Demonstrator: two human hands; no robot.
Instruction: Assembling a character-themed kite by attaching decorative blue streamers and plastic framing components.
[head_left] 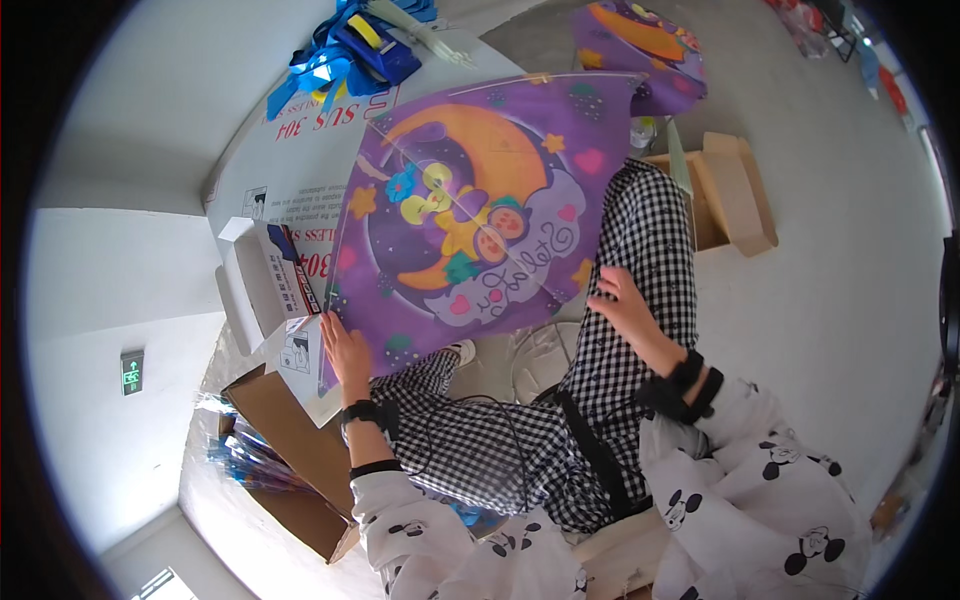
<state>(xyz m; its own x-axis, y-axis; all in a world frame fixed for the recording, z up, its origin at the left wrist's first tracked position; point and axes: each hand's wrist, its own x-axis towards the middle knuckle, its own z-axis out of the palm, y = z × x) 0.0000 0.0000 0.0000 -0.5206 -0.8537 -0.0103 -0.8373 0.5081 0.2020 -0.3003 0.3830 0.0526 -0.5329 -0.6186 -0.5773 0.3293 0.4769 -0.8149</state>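
A purple kite (570, 215) printed with an orange moon and a yellow cartoon animal spreads over my lap and the table edge. Thin rods run along its edges, and a pale line crosses its middle. My left hand (346, 352) lies on the kite's lower left edge, fingers stretched out along it. Just off the right edge, above my checked trouser leg, my right hand (628, 308) hovers with bent fingers apart; I see nothing in it.
A white-covered table (285, 165) bears blue straps and a blue tape dispenser (375, 50). An opened white box (255, 285) sits at its near edge. Cardboard boxes stand left (290, 430) and right (745, 190). Another purple printed sheet (665, 90) lies at the far right.
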